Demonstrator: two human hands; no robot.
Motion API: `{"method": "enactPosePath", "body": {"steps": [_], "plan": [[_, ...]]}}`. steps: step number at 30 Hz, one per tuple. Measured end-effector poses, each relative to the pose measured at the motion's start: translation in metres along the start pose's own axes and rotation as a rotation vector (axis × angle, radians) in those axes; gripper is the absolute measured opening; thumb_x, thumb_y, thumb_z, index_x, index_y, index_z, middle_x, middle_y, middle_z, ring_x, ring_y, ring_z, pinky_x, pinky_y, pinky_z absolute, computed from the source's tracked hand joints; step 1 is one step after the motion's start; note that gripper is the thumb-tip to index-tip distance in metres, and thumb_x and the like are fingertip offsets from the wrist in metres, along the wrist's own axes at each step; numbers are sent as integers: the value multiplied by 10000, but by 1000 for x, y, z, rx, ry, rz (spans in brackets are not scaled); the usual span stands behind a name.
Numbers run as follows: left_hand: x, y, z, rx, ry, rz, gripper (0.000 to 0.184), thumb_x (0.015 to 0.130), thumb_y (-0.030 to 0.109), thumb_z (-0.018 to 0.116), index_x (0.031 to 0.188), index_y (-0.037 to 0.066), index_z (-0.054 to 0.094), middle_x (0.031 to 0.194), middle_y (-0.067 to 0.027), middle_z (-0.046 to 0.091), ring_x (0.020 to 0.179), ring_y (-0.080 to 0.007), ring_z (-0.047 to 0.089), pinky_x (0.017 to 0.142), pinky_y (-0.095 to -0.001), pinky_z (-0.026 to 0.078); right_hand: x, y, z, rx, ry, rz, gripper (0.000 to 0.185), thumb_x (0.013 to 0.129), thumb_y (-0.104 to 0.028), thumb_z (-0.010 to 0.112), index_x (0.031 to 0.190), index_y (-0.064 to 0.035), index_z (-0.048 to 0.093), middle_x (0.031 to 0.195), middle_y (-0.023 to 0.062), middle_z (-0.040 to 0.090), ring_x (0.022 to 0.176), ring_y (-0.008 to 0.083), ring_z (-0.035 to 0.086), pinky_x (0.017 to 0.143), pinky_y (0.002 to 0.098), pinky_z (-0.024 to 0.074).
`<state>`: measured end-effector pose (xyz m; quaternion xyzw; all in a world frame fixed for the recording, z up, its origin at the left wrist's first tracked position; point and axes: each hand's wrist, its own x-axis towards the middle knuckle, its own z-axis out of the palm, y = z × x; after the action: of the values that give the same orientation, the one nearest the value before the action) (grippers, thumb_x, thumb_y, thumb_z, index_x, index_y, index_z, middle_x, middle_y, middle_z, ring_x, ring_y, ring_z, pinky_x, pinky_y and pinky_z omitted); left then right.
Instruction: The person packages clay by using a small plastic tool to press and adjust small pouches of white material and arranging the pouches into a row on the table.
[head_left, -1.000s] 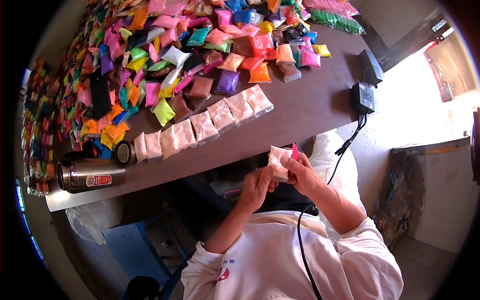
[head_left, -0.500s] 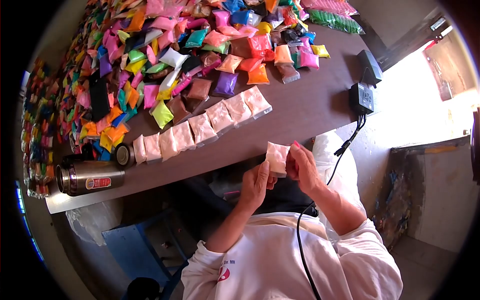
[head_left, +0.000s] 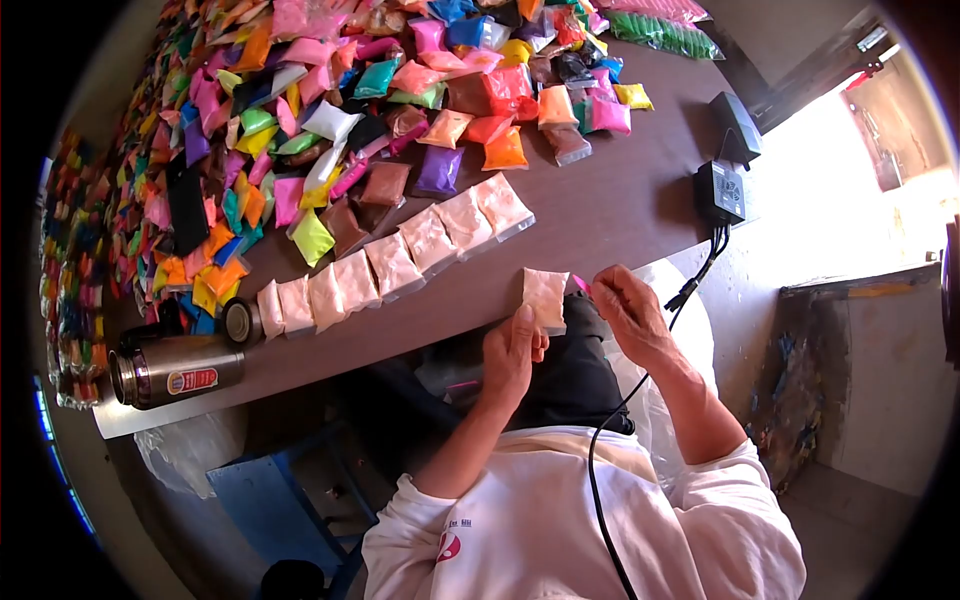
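Observation:
My left hand [head_left: 512, 352] pinches a small clear packet of pale peach material [head_left: 545, 297] by its lower left edge, above my lap. Just right of it, apart from the packet, my right hand [head_left: 637, 315] is closed with its fingers curled together. A small bright pink bit [head_left: 581, 285] shows at its fingertips, too small to name. On the table in front, several similar peach packets [head_left: 380, 268] lie in a slanting, overlapping row.
A large heap of colourful packets [head_left: 300, 130] covers the table's far left. A steel flask [head_left: 180, 372] lies near the left edge beside a round lid [head_left: 241, 321]. A black adapter box [head_left: 720, 195] sits at the right edge, its cable [head_left: 600, 480] running across my body.
My right hand has let go of the packet and moved slightly right and up. My left hand still holds the packet, now a little further left and higher.

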<state>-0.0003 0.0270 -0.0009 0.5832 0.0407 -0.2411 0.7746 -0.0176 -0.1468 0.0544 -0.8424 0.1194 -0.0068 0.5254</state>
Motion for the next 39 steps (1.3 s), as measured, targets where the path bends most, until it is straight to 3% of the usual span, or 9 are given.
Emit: {"method": "enactPosePath", "body": {"steps": [4,6,12,21,23,25,27,37,39], "plan": [[2,-1,9,-2,63,-33,547,925,503,490,591,73,439,553,-24,468,497,-93,421,492,-229,352,2,-7,8,-123,25,-53,122,893,-135,595,837,-31,561,670,64,537,571,125,487,523,262,406],[5,-7,11,-27,65,-2,541,926,489,497,587,72,440,549,-18,459,496,-93,418,492,-230,350,2,-8,12,-225,-19,-167,83,833,-77,634,810,-28,571,684,93,589,581,172,564,518,287,446],[9,-18,10,-51,54,77,535,930,469,495,577,71,436,531,-8,426,495,-93,407,488,-240,339,18,-11,13,-415,12,-240,84,798,-71,639,761,-29,577,685,109,616,570,230,601,507,318,462],[7,-10,9,113,52,116,543,942,452,484,592,37,459,523,-6,421,509,-89,413,491,-250,335,41,-4,-3,-411,204,-207,107,783,-61,657,746,-6,573,625,109,589,518,190,561,501,300,444],[6,-16,5,129,54,129,538,944,442,489,595,34,462,524,-6,425,509,-86,413,491,-250,335,29,-18,1,-386,141,-200,105,779,-55,657,741,-8,571,612,100,568,519,182,545,503,304,440],[9,-18,7,46,48,142,520,946,421,498,610,26,481,531,-11,442,506,-84,414,494,-249,342,19,-24,10,-362,45,-374,98,784,-49,643,733,-16,566,620,108,564,529,219,566,507,318,444],[10,-13,11,50,52,120,525,964,407,467,621,10,495,526,-22,453,498,-93,418,486,-260,346,16,-30,18,-407,14,-398,171,806,-107,641,695,-29,538,651,136,577,573,317,583,511,384,446],[10,-5,11,125,-5,58,559,944,467,470,617,16,509,531,-35,482,506,-96,435,505,-249,361,31,-12,12,-471,55,-279,166,794,-95,654,692,-22,546,607,126,587,519,274,577,471,352,438],[6,-2,12,125,18,47,573,941,479,466,611,13,512,530,-40,489,506,-98,440,506,-250,362,36,-8,6,-457,144,-90,146,815,-136,623,731,-27,573,690,166,625,607,321,617,536,391,470]]}}
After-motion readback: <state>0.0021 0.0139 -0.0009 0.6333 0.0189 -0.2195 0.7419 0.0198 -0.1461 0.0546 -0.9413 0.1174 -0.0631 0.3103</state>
